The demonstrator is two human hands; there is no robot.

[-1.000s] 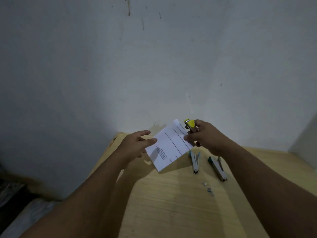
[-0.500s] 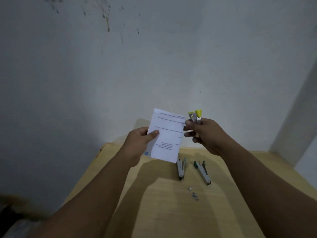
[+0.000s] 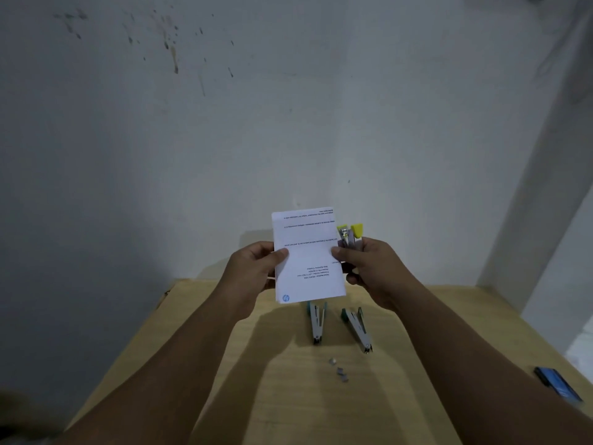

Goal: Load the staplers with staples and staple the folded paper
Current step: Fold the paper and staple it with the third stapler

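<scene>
Now both hands pinch folded paper [image 3: 306,255] upright mid-frame: L hand [image 3: 253,271] at left edge; R hand [image 3: 369,268] w/ thumb on right edge, also gripping yellow stapler [image 3: 349,236].

Plain room in a home or small office, can't tell which. Bare white wall [image 3: 321,123] with dark splatter marks [image 3: 173,56], light wood tabletop [image 3: 288,396] pushed into the corner. Dim lighting; small staplers [image 3: 316,322] and loose staples [image 3: 340,370] on it.

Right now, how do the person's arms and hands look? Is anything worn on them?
Both forearms are bare as far as the picture shows: no sleeves are visible. The left hand and the right hand wear no gloves, and no ring, watch or bracelet shows. No markings are visible in the dim light.
</scene>
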